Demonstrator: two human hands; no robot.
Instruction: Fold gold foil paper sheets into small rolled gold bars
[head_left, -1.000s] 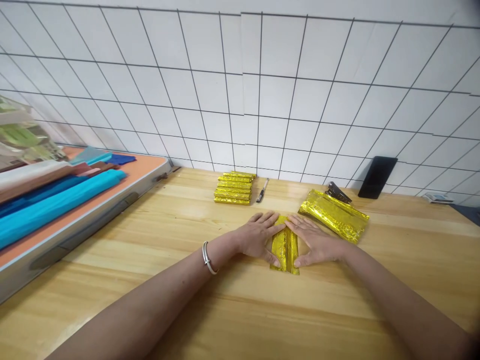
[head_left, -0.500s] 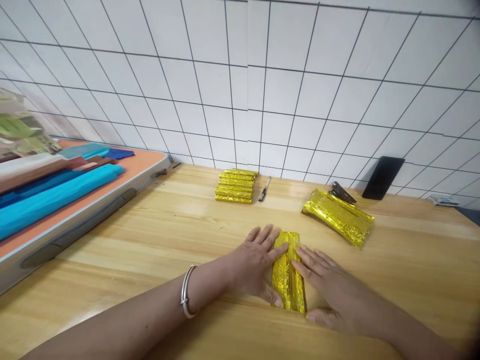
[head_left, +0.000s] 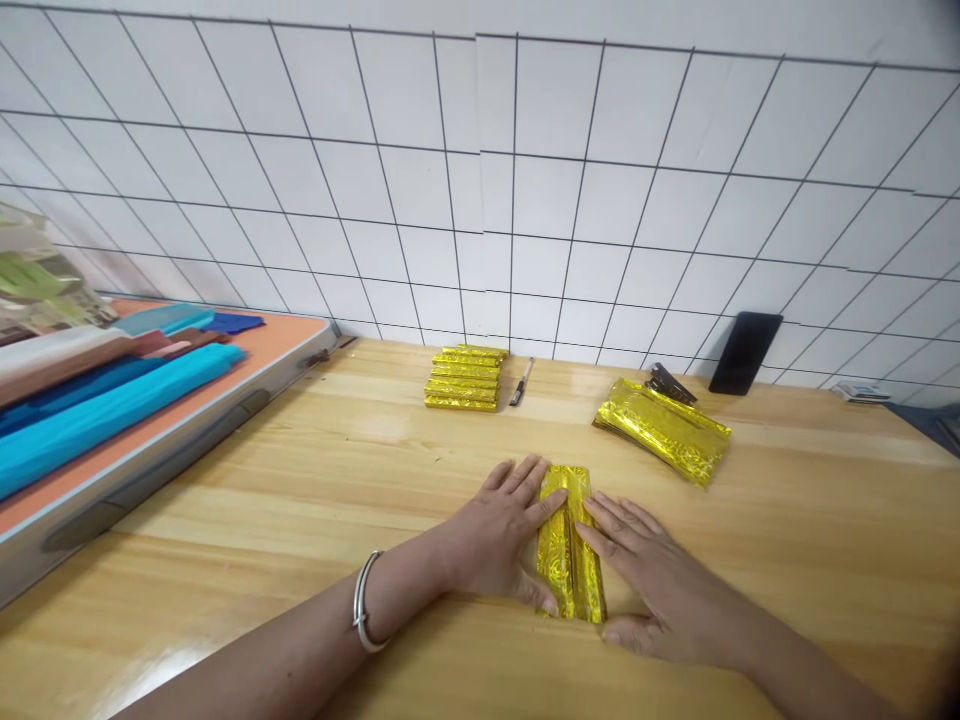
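Observation:
A strip of shiny gold foil paper (head_left: 556,560), its long sides folded in toward a middle seam, lies flat on the wooden table. My left hand (head_left: 499,535) rests along its left side, fingers spread, with the index finger and thumb on the foil. On the opposite side, my right hand (head_left: 649,575) has its fingers stretched out, the fingertips touching the right edge and the thumb near the lower right corner. Farther back to the right is a stack of flat gold foil sheets (head_left: 664,430). Several narrow folded gold foil bundles (head_left: 463,380) sit by the wall.
A pen (head_left: 522,382) lies beside the folded bundles. Behind the foil stack is a dark clip (head_left: 671,383), and a black phone (head_left: 745,352) leans on the tiled wall. At the left, rolls of coloured paper (head_left: 127,405) lie on an orange-topped case (head_left: 289,335).
The camera view has tilted up and shifted slightly. Both hands stay on the foil strip in nearly the same pose.

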